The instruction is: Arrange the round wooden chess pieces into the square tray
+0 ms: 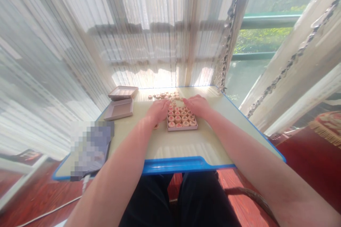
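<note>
An open shallow box (pixel 182 128) on the table holds rows of round Chinese chess pieces (pixel 184 117), with red and black characters facing up. At its back left corner is my left hand (pixel 159 109), fingers bent together and fingertips beside a few pieces (pixel 173 102) at the box's far edge. My right hand (pixel 197 104) reaches over the back right corner with its fingers curled inward. What either hand's fingertips hold is hidden or too small to make out. One loose piece (pixel 156 126) lies under my left wrist, partly covered.
More loose pieces (pixel 163 95) lie on the table (pixel 170 145) beyond the box. Two shallow box parts (pixel 118 109) rest at the back left. A pixelated device (pixel 93 149) with a white cable (pixel 53 210) is at left. A raised blue edge (pixel 173 165) runs along the front.
</note>
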{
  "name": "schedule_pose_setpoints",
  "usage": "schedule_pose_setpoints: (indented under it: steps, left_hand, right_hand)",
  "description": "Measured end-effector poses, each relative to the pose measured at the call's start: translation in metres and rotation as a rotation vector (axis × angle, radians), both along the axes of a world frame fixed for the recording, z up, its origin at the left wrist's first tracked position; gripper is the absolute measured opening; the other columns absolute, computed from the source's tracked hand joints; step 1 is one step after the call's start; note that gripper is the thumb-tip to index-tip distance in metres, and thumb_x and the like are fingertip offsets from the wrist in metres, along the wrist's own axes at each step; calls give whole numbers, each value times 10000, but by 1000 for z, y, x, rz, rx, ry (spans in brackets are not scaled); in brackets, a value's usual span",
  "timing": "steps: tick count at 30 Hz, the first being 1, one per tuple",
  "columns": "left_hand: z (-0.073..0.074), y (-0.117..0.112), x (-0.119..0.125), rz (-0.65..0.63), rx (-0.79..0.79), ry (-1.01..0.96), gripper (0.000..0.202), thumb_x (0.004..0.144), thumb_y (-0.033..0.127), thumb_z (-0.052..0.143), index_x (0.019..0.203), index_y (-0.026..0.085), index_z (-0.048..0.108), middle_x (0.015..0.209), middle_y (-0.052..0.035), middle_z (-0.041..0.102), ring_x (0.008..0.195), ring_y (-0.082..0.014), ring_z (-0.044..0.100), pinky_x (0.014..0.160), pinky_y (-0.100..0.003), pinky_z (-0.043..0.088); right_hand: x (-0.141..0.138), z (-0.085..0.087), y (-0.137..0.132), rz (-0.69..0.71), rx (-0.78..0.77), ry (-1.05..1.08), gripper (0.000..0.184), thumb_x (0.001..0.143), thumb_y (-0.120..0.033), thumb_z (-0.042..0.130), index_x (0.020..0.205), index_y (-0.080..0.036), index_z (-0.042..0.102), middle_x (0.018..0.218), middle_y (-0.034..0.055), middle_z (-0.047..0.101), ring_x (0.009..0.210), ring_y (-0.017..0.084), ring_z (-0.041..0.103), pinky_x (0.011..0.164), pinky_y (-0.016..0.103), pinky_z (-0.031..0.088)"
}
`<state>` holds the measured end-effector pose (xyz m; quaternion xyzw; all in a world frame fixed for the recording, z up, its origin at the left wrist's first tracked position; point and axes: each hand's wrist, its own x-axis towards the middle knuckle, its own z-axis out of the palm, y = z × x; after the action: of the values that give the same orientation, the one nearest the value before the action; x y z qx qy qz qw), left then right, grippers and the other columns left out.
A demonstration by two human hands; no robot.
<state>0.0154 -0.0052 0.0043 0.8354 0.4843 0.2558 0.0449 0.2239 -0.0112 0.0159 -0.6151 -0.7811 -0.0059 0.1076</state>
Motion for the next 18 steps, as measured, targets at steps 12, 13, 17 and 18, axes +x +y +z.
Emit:
schedule_pose_setpoints:
  steps: [12,13,17,18]
  left_hand:
    - [4,-2,1,-5,60,49,415,931,324,223,707,187,544,826,-86,635,851,-219,564,804,-359,422]
    - [4,-1,0,-4,59,50,418,931,327,223,706,186,545,823,-88,636,853,-222,565,806,-362,422]
    - [2,0,0,0,46,54,412,928,336,239,700,184,547,817,-93,637,870,-228,568,826,-369,416]
    - [2,0,0,2,46,51,410,927,339,244,703,184,549,820,-93,637,875,-227,568,829,-368,416]
  right_hand:
    - [18,-12,8,-118,17,140,318,767,-187,447,918,-235,723,1053,55,649,1032,247,493,894,341,399]
    - [19,-13,9,-107,24,153,318,765,-185,450,923,-230,723,1053,52,652,1033,244,492,901,336,398]
    - [20,-16,11,-72,41,176,289,766,-208,475,916,-226,721,1046,41,661,1036,238,491,924,335,391]
    - [21,-16,12,-66,39,179,278,769,-224,482,910,-230,722,1038,38,665,1037,239,490,923,338,392]
